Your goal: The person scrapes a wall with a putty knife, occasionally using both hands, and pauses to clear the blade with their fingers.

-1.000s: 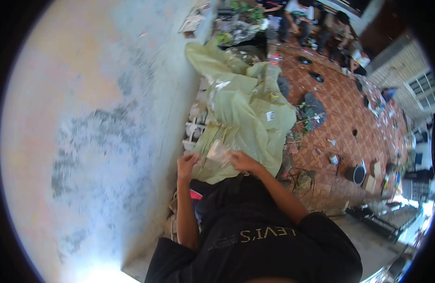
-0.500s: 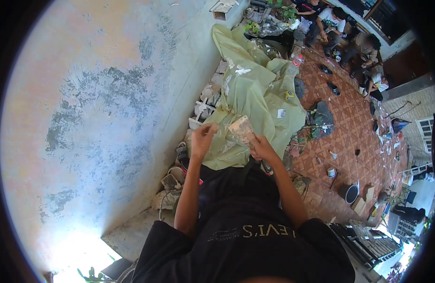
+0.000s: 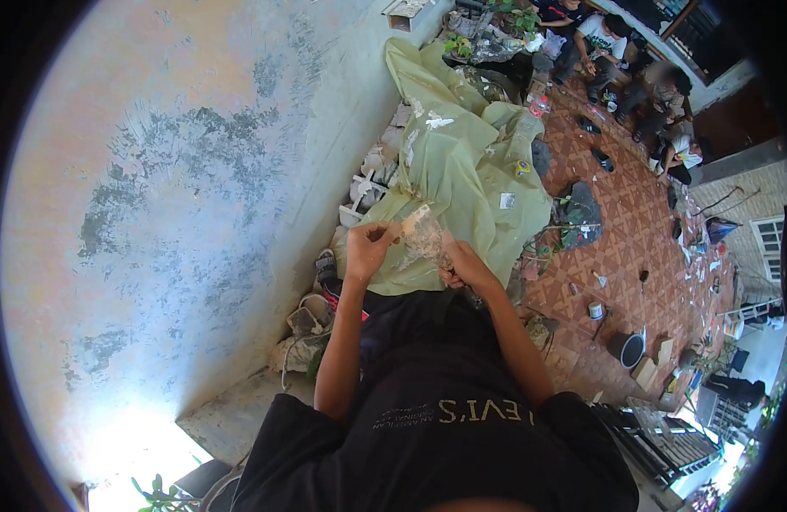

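Head view: right fingers (image 3: pixel 460 258) grip the flat-bladed tool (image 3: pixel 423 234); left fingers (image 3: pixel 381 230) curl at its edge, hold unclear

Large yellowish letters (image 3: pixel 487 414) on the wearer's black shirt (image 3: pixel 428 465), nearer the body than the fingers of the right hand (image 3: pixel 456 275), read "LEVI'S", upside down in this view. Beside them, nearer the body than the fingers of the left hand (image 3: pixel 385 232), fainter small print (image 3: pixel 402 416) reads "AN AMERICAN ORIGINAL", with a further line too faint to read. Past the right hand's fingers, a pale label (image 3: pixel 507 200) on the green sheet (image 3: pixel 449 162) is too small to read.
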The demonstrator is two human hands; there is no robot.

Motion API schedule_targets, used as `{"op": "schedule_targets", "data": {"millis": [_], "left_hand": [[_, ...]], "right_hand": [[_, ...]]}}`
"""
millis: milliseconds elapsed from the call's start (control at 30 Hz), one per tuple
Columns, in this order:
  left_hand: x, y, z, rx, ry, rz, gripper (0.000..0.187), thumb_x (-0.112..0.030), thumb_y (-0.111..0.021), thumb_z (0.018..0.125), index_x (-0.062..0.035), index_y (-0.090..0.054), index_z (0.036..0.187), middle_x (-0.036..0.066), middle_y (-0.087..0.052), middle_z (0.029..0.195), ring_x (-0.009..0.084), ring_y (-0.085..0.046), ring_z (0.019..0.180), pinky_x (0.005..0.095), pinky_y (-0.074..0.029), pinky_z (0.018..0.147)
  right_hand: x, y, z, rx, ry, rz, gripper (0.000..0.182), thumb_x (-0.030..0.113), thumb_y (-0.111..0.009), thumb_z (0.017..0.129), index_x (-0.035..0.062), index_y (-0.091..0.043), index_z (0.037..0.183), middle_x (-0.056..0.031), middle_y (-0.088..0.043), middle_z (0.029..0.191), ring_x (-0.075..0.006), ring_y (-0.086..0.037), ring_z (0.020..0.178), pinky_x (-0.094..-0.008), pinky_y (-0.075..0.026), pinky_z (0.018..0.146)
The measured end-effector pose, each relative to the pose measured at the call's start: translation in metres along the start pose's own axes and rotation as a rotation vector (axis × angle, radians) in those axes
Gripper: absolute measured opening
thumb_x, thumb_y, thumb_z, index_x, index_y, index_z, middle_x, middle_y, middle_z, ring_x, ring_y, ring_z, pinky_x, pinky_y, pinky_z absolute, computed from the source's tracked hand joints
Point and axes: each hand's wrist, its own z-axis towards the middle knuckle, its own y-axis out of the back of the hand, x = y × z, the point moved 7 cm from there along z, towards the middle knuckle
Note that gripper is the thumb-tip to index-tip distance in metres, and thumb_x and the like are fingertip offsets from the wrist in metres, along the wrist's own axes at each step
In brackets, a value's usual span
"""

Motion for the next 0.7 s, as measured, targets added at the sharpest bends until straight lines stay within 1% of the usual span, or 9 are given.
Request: {"op": "schedule_targets", "data": {"millis": [167, 300, 367, 467, 533, 567, 633, 667, 700], "left_hand": [[-0.001, -0.001, 0.001, 0.009, -0.069, 0.020, 0.016, -0.010, -0.064, 0.080, 0.0053, -0.066, 0.084, 0.005, -0.064, 0.070, 0.0084, -0.057, 0.064, 0.0230, -0.045, 0.061], [-0.010, 0.011, 0.003, -0.026, -0.155, 0.169, 0.016, -0.009, -0.064, 0.080, 0.0043, -0.066, 0.088, 0.006, -0.065, 0.075, 0.0092, -0.058, 0.068, 0.0243, -0.046, 0.063], [-0.014, 0.019, 0.001, -0.030, -0.152, 0.045, 0.013, -0.010, -0.064, 0.080, 0.0018, -0.066, 0.085, 0.006, -0.065, 0.079, 0.0100, -0.059, 0.071, 0.0256, -0.047, 0.065], [0.004, 0.037, 0.000, -0.068, -0.136, -0.021, 0.010, -0.009, -0.064, 0.081, -0.0010, -0.059, 0.077, 0.005, -0.064, 0.077, 0.0102, -0.060, 0.072, 0.0250, -0.047, 0.063], [0.024, 0.046, -0.001, -0.106, -0.083, -0.092, 0.012, -0.009, -0.062, 0.082, -0.0030, -0.054, 0.076, 0.005, -0.063, 0.075, 0.0109, -0.060, 0.071, 0.0250, -0.047, 0.062], [0.033, 0.051, -0.003, -0.134, -0.026, -0.157, 0.015, -0.009, -0.060, 0.083, -0.0049, -0.049, 0.074, 0.005, -0.062, 0.074, 0.0115, -0.060, 0.071, 0.0249, -0.047, 0.060], [0.037, 0.059, -0.012, -0.192, -0.002, -0.205, 0.015, -0.011, -0.058, 0.085, -0.0057, -0.047, 0.076, 0.005, -0.062, 0.074, 0.0122, -0.060, 0.071, 0.0250, -0.047, 0.059], [0.040, 0.063, -0.016, -0.229, 0.029, -0.253, 0.015, -0.012, -0.055, 0.087, -0.0064, -0.044, 0.078, 0.006, -0.062, 0.075, 0.0129, -0.060, 0.071, 0.0251, -0.047, 0.058], [0.041, 0.067, -0.020, -0.248, 0.016, -0.260, 0.015, -0.012, -0.055, 0.087, -0.0064, -0.044, 0.078, 0.006, -0.062, 0.075, 0.0129, -0.060, 0.071, 0.0251, -0.047, 0.058]], "right_hand": [[0.008, 0.009, 0.003, -0.112, 0.152, -0.337, 0.031, 0.034, -0.043, 0.095, 0.0047, -0.049, 0.091, -0.0001, -0.042, 0.054, -0.0056, -0.036, 0.042, -0.0220, -0.027, 0.037], [0.034, 0.041, 0.009, -0.161, 0.769, -0.893, 0.026, 0.030, -0.051, 0.091, 0.0045, -0.051, 0.097, 0.0001, -0.043, 0.055, -0.0054, -0.038, 0.043, -0.0212, -0.028, 0.039], [0.053, 0.042, -0.019, -0.046, 0.140, -0.376, 0.028, 0.031, -0.051, 0.089, 0.0053, -0.052, 0.100, -0.0004, -0.045, 0.056, -0.0070, -0.040, 0.044, -0.0230, -0.029, 0.039], [0.039, 0.094, -0.009, 0.137, 0.169, 0.203, 0.032, 0.032, -0.049, 0.089, 0.0055, -0.051, 0.108, -0.0010, -0.047, 0.056, -0.0092, -0.041, 0.044, -0.0251, -0.029, 0.038], [0.004, 0.158, 0.016, -0.057, 0.228, 0.541, 0.032, 0.034, -0.047, 0.090, 0.0062, -0.051, 0.105, -0.0009, -0.045, 0.054, -0.0107, -0.039, 0.042, -0.0267, -0.029, 0.037], [-0.024, 0.208, 0.031, -0.266, 0.223, 0.387, 0.029, 0.033, -0.048, 0.089, 0.0065, -0.051, 0.100, -0.0005, -0.044, 0.054, -0.0108, -0.038, 0.041, -0.0263, -0.029, 0.037], [-0.094, 0.308, 0.040, -0.699, 0.065, -1.035, 0.024, 0.031, -0.049, 0.088, 0.0073, -0.052, 0.088, 0.0002, -0.041, 0.052, -0.0110, -0.036, 0.040, -0.0256, -0.029, 0.037], [-0.128, 0.337, 0.042, -0.686, 0.005, -1.183, 0.023, 0.030, -0.050, 0.088, 0.0077, -0.053, 0.083, 0.0006, -0.040, 0.052, -0.0111, -0.035, 0.040, -0.0252, -0.028, 0.036], [-0.122, 0.294, 0.012, -0.525, -0.043, -0.511, 0.021, 0.028, -0.051, 0.086, 0.0081, -0.053, 0.080, 0.0007, -0.040, 0.052, -0.0112, -0.036, 0.040, -0.0251, -0.029, 0.036]]}}
